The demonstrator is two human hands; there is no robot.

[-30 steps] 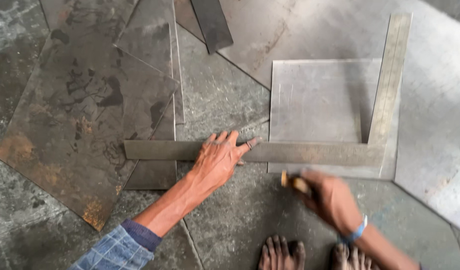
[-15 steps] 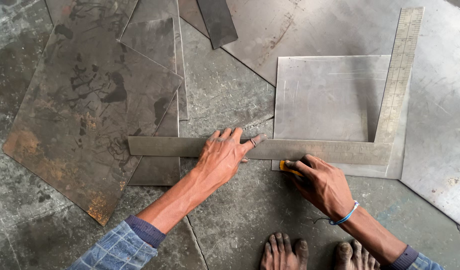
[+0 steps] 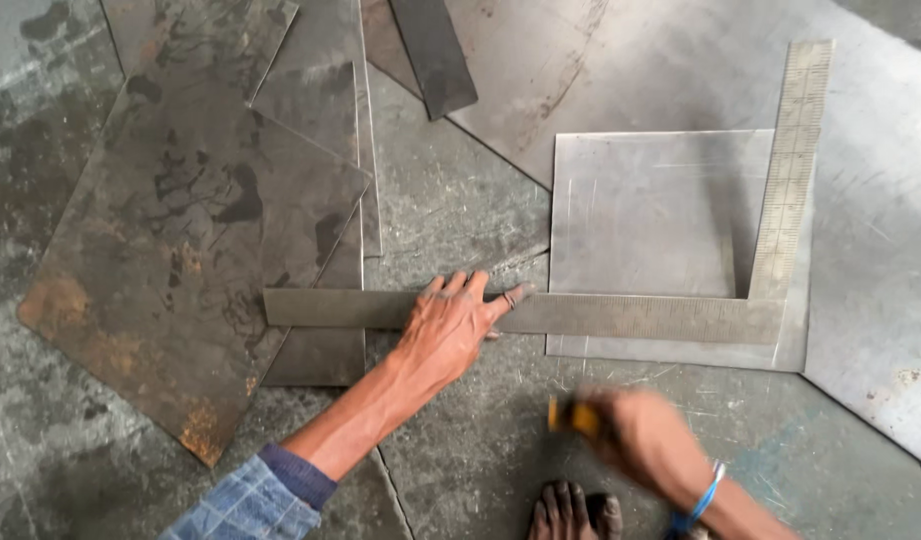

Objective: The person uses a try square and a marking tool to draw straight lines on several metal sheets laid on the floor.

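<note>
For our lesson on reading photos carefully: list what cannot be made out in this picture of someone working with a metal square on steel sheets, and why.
- Head view: the right hand is smeared by motion blur; its fingers cannot be counted.
- The small yellow tool it holds is blurred too; its kind is unclear.
- The square's markings are too small to read, and the left hand covers part of it.
- The foot is cut off by the bottom edge.

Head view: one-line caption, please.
Left hand presses steel square onto small metal sheet; blurred right hand holds yellow-tipped tool.

Flat daylight, soft shadows — right hand (image 3: 645,435) motion-blurred
</note>
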